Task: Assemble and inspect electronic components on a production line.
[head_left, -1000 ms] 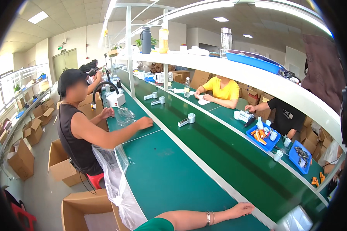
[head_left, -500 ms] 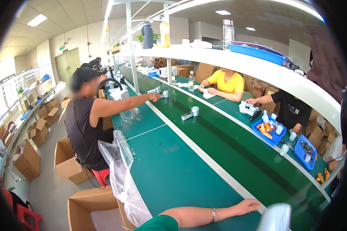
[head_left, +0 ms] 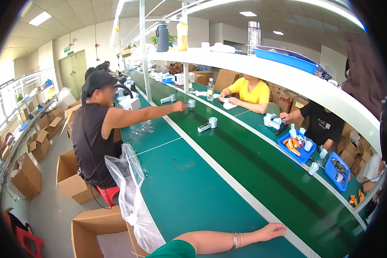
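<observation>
My left hand lies at the metal strip between the green tabletop and the darker green belt. Its fingers are loosely bent and no object shows in them. A bracelet circles the wrist, and a green sleeve covers the upper arm. My right hand is out of the picture. Farther up the belt lies a pale blue device with a round head and a handle. Beyond it, a co-worker's outstretched hand is at another such round-headed piece; a third device lies beside that hand.
An open carton and a clear plastic bag stand at the table's left edge. Across the belt, two co-workers sit by blue trays of parts. A white shelf runs overhead, held by posts.
The pale, glossy object at the lower right has left the picture. The co-worker's hand has shifted right over the belt. My left hand has barely moved.
</observation>
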